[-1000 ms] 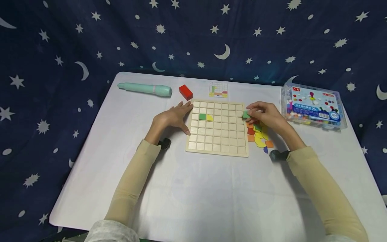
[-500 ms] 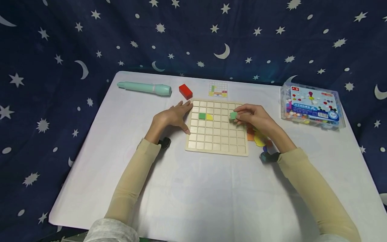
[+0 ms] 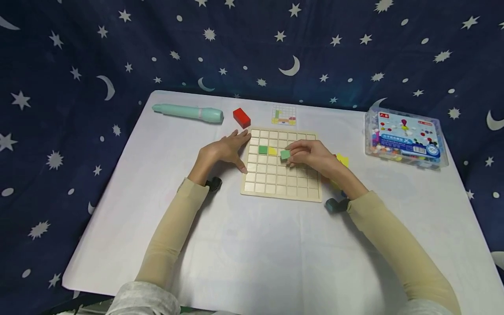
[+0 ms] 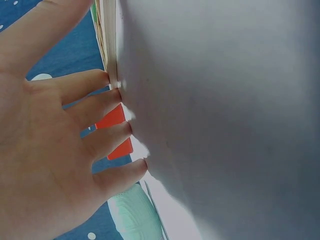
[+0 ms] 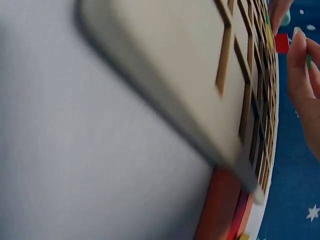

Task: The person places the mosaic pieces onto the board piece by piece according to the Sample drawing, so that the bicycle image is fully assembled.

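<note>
A square wooden grid board (image 3: 275, 190) lies on the white table. In its grid sit a green square tile (image 3: 263, 149) and, directly to its right, a yellow piece (image 3: 272, 151). My right hand (image 3: 315, 158) pinches another green square tile (image 3: 285, 155) over the board, a little right of the yellow piece; the right wrist view shows only a thin green edge (image 5: 309, 62) of it at the fingers. With fingers spread, my left hand (image 3: 222, 151) rests along the board's left edge, its fingertips (image 4: 116, 94) down at the table in the left wrist view.
Loose colored pieces (image 3: 342, 159) lie right of the board, mostly hidden by my right arm. Behind the board are a red block (image 3: 242, 118), a pattern card (image 3: 284, 115) and a mint-green tube (image 3: 189, 112). A clear plastic box (image 3: 405, 139) stands at the back right.
My right hand has carried the green tile leftward from the board's right edge to near the yellow piece. My left hand has stayed at the left edge.
</note>
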The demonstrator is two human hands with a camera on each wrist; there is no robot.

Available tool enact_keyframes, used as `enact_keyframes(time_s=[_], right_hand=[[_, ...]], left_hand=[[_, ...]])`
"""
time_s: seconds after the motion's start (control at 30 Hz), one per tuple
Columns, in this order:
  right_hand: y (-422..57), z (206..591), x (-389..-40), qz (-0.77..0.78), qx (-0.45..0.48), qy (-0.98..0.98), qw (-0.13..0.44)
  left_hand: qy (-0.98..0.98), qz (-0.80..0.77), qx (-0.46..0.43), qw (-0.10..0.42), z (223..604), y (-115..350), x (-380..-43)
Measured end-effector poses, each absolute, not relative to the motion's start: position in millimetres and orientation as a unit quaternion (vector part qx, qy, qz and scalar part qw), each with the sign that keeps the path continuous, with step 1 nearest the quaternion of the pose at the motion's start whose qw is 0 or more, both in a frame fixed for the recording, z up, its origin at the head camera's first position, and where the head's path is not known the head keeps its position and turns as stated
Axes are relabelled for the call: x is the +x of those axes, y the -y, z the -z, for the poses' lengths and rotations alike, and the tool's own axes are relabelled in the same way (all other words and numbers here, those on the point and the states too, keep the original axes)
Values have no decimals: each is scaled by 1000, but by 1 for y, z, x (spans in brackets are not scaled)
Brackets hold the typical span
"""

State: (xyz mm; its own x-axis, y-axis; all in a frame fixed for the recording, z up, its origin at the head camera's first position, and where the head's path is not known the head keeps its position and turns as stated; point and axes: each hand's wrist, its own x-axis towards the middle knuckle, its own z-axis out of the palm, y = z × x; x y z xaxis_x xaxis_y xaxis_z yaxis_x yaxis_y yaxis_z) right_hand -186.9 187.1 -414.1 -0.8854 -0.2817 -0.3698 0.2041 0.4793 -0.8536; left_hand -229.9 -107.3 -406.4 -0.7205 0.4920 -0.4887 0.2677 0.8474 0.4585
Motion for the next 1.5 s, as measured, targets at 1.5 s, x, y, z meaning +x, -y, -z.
enact_keyframes(time_s=[1.5], right_hand=[[-118, 421, -203, 397, -129, -880, 226]], left_hand=[[-907, -185, 212, 313, 406, 110, -229]])
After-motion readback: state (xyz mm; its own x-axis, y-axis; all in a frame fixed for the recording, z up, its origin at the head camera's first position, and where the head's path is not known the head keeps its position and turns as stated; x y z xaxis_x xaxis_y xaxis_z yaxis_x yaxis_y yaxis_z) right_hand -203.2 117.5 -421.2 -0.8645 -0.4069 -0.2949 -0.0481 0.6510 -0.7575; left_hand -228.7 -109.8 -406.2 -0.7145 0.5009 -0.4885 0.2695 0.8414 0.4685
